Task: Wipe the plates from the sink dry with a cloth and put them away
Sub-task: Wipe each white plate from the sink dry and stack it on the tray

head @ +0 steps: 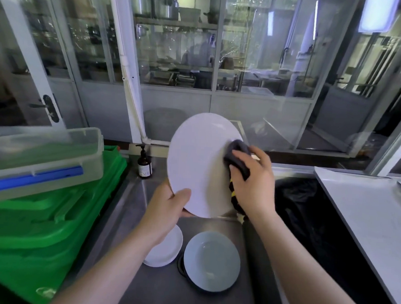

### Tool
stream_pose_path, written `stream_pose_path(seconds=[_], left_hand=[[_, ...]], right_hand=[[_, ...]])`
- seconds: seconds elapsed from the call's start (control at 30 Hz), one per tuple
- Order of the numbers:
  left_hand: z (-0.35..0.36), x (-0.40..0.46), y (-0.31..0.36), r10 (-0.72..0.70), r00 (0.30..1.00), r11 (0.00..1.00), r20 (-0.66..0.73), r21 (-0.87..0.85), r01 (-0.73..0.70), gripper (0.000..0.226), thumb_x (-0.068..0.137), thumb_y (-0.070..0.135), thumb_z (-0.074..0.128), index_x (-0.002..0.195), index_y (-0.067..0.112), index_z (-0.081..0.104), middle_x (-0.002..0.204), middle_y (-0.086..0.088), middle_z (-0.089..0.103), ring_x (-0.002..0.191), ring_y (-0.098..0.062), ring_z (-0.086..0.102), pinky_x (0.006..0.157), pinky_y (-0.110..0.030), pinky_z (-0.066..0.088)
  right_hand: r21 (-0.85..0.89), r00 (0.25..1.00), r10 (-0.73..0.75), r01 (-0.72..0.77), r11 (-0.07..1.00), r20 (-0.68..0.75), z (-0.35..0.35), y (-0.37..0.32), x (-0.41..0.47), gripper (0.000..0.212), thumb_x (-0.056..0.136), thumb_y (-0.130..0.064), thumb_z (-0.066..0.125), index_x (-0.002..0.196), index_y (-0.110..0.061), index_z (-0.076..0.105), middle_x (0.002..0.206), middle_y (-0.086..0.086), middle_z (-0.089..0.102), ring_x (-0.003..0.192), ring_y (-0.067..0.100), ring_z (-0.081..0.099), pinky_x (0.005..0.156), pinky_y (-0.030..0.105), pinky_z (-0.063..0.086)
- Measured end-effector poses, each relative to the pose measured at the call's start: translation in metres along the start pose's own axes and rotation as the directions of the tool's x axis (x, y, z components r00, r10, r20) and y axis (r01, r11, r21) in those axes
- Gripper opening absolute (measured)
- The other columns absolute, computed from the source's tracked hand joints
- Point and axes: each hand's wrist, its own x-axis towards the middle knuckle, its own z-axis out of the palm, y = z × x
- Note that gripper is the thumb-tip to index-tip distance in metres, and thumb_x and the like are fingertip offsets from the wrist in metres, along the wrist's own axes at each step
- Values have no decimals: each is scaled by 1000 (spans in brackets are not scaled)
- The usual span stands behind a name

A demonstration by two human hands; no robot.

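We take the sink (131, 208) as reference: its floor left of the two plates (166, 250) lies bare. Green crates (51, 225) wall its left side; a pump bottle (145, 163) stands at its back left corner.

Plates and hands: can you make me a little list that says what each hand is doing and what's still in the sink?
left hand: grips the lower rim of the big white plate, held up on a tilt
right hand: presses a dark cloth against the plate's right side
sink: a small white plate and a grey-blue plate lie at the bottom
behind sink: brown pump bottle
left side: green crates
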Motion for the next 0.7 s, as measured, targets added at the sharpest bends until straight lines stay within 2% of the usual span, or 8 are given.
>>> stream_pose_path(seconds=[0.1,0.2,0.23,0.33,0.37,0.5,0.6,0.7], left_hand=[[8,-5,1,-34,994,999,101,-1,35,34,77,12,47,102,26,66,97,5,75,88,-14,71,63,-26,56],[12,-7,3,-61,987,998,148,-21,65,36,75,11,48,100,26,68,97,4,75,89,-15,71,64,-27,57],[12,-7,3,-69,986,997,152,-23,73,35,76,11,49,99,26,70,96,2,75,90,-16,71,64,-29,57],[10,-7,3,-68,987,995,146,-57,77,34,85,0,50,99,24,70,95,-1,75,90,-17,70,64,-32,57],[7,-7,3,-58,988,994,140,-83,70,36,85,-2,50,97,24,71,94,-1,75,89,-17,70,63,-32,57],[-3,-3,3,-14,990,986,140,-161,37,49,68,-3,47,93,29,74,90,-5,75,89,-20,71,63,-32,56],[-6,-2,-4,-10,987,984,160,-175,38,50,63,-6,47,89,26,75,84,-5,75,83,-17,72,60,-27,55],[-4,-3,-11,-12,988,975,155,-219,46,52,61,-9,47,90,26,73,84,-5,74,83,-17,72,58,-27,54]], right_hand=[[30,999,-37,38,999,-21,-1,-13,15,36,87,-14,66,123,-18,64,144,7,43,131,19,42,102,7,22],[36,974,-223,224,974,-26,-2,-34,22,35,83,-3,67,117,-10,68,137,15,52,123,20,48,100,1,22],[39,955,-296,296,954,3,-1,-39,21,35,81,0,67,114,-7,70,133,18,54,119,21,49,102,4,24],[105,883,-433,420,901,179,4,-53,6,36,77,-3,65,113,-8,71,137,16,53,121,30,53,108,32,35],[130,858,-460,442,888,228,6,-55,-1,39,75,-4,65,113,-10,71,139,14,51,120,32,54,107,35,35],[228,784,-492,436,871,379,10,-51,-26,53,65,-1,59,115,-15,70,146,6,42,118,28,50,108,31,31],[243,771,-468,400,884,431,11,-45,-34,53,69,-3,56,118,-17,68,149,-1,35,123,28,43,111,30,28],[206,758,-466,419,884,456,11,-41,-35,54,69,-6,58,120,-22,68,151,-2,36,122,28,44,110,31,30]])
